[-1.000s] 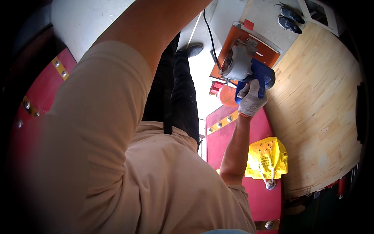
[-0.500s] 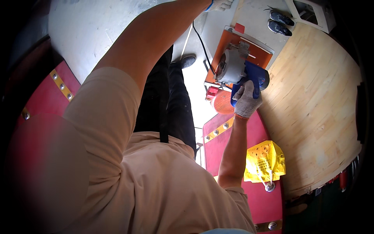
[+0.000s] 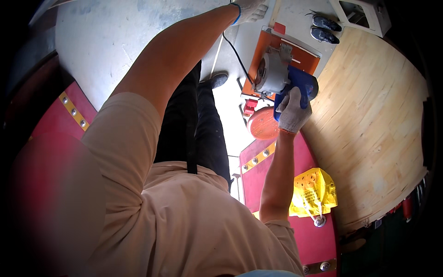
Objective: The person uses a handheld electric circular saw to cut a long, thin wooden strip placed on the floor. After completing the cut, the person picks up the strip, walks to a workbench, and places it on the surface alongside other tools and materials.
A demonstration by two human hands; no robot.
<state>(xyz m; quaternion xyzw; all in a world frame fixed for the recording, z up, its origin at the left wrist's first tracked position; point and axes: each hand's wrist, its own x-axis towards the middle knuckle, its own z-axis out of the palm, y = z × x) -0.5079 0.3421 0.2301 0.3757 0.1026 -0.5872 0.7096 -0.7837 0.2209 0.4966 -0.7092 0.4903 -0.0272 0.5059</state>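
Note:
My right hand (image 3: 293,111), in a knitted work glove, is closed on the blue handle housing (image 3: 301,87) of a power saw with a grey guard (image 3: 273,70). The saw sits on an orange base plate (image 3: 304,62), with a black cord (image 3: 236,54) running up from it. My left hand (image 3: 249,10), also gloved, is at the top edge above the grey surface (image 3: 110,37), near the cord; its fingers are slightly bent and look open, with nothing visible in them.
A red round stool (image 3: 263,129) is below the saw. Pink-red boards with studded yellow strips (image 3: 254,159) flank my body. A yellow bag (image 3: 314,189) lies at the right, beside a pale wooden board (image 3: 369,129). Dark shoes (image 3: 325,30) and a pale frame (image 3: 378,16) are at the top right.
My left hand, out of frame a second ago, has come into view at the top. The saw and my right hand appear further left and higher in the picture, the grip unchanged.

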